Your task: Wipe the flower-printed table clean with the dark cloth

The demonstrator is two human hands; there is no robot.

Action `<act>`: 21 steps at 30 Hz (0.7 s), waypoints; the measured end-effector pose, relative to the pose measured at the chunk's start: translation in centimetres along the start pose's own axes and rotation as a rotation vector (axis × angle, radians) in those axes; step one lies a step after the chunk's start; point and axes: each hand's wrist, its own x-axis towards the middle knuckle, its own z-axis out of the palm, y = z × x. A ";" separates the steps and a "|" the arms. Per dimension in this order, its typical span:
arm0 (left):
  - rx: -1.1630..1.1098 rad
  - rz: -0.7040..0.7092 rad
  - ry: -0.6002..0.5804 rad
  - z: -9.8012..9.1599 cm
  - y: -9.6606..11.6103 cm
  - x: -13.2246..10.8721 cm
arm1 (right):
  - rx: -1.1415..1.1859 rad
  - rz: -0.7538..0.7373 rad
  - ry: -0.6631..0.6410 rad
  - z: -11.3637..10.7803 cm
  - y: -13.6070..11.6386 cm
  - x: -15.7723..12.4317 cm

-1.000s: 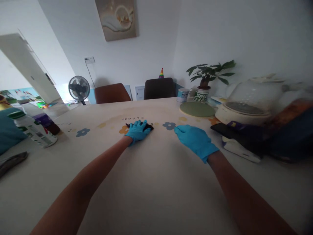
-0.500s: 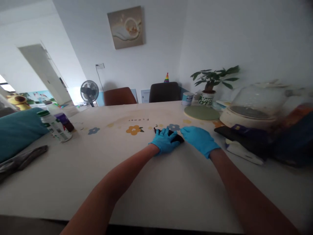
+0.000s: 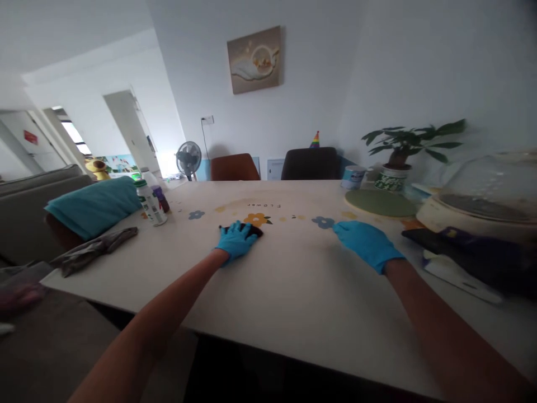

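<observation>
Both my hands wear blue gloves. My left hand [image 3: 235,241] presses down on a small black cloth [image 3: 253,229], whose edge shows past the fingertips, on the cream flower-print table [image 3: 293,280]. The fingers are spread over the cloth, next to a yellow printed flower. My right hand [image 3: 366,243] lies flat on the table to the right, fingers stretched out, holding nothing, close to a blue printed flower.
A teal towel [image 3: 94,206], a grey rag [image 3: 94,249] and two bottles [image 3: 151,202] sit at the table's left. At the right are a green round mat [image 3: 380,202], a potted plant [image 3: 398,162], a tin [image 3: 352,177], a glass-lidded cooker [image 3: 482,201] and dark flat items [image 3: 461,252]. Two chairs [image 3: 272,166] stand behind.
My left hand slid the black cloth leftward across the table, away from my right hand. The view swung left, showing the table's left edge and a sofa.
</observation>
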 end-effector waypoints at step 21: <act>-0.010 0.174 0.007 1.4 -6.1 -8.5 | 0.017 0.029 -0.029 1.2 0.2 0.8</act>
